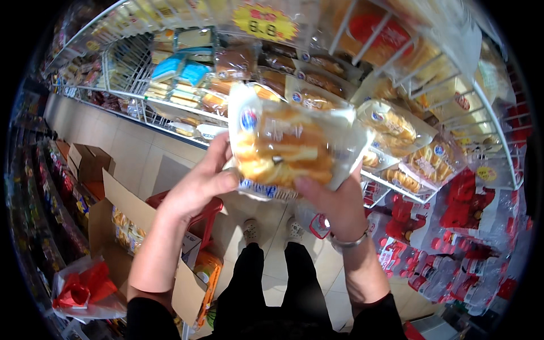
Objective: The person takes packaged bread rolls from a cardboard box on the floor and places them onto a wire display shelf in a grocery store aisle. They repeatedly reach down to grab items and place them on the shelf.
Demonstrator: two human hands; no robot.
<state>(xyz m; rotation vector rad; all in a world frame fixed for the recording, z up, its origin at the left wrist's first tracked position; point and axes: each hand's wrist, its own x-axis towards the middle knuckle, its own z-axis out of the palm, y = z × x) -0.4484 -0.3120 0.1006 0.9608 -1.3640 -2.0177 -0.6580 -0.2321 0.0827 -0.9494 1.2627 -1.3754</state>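
Between my two hands is a clear and white plastic bag of packaged bread (293, 144), raised in front of a white wire shelf (170, 106). My left hand (208, 182) grips its lower left edge, thumb in front. With its thumb across the lower front, my right hand (340, 204) holds the lower right side; the fingers behind the bag are hidden. Beyond the bag, the shelf bears rows of wrapped breads, among them a bagged pastry (391, 123) at its right and blue-wrapped packs (193, 73) at its left.
An open cardboard box (100, 229) of packaged bread stands at lower left, beside a red plastic basket (208, 221) and an orange crate (214, 272). Packs of red-capped bottles (442, 272) are stacked at right. A yellow price sign (265, 22) hangs at the top; goods line the far left.
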